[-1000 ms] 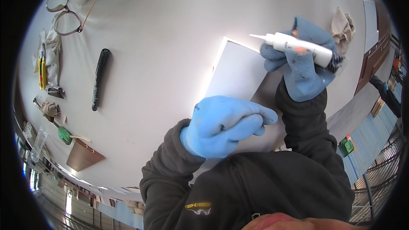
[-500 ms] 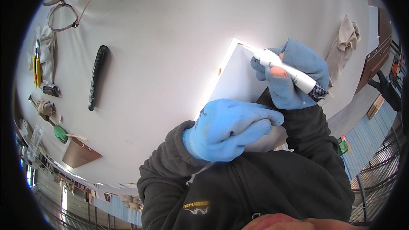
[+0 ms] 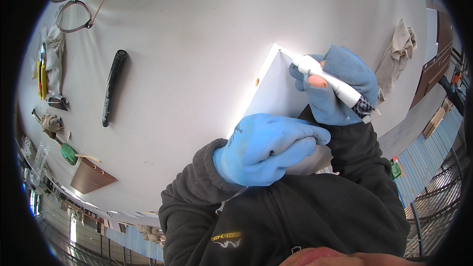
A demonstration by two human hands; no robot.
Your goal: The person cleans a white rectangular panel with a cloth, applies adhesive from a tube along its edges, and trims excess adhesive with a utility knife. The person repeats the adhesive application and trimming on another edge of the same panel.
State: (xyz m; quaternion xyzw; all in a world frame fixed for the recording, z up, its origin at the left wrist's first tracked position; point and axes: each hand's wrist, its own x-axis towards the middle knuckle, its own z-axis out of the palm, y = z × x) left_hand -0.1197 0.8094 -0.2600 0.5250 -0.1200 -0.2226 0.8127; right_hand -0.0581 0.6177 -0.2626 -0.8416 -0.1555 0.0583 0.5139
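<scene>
Wearing a blue work glove, my right hand (image 3: 335, 86) is closed around a white squeeze tube (image 3: 340, 87) with a rolled, dark-patterned tail. A bare fingertip pokes out of the glove. The tube's narrow nozzle points at the far corner of a white panel (image 3: 290, 88), whose bright long edge has a small brownish hole. My left hand (image 3: 271, 149), in a lighter blue glove, is wrapped over the panel's near part, fingers pointing right toward my other wrist. Its thumb is hidden, as is much of the panel beneath the hand.
On the pale table (image 3: 197, 29) lie a black marker (image 3: 114, 88), eyeglasses (image 3: 74, 16) and yellow-handled pliers (image 3: 42, 74) at left. A brown triangular piece (image 3: 92, 176) and a green-handled tool (image 3: 69, 153) sit nearer. A crumpled beige glove (image 3: 397, 54) lies at right.
The panel and my left hand have shifted slightly to the right. My right hand has moved a little left with the tube, its nozzle staying near the panel's corner.
</scene>
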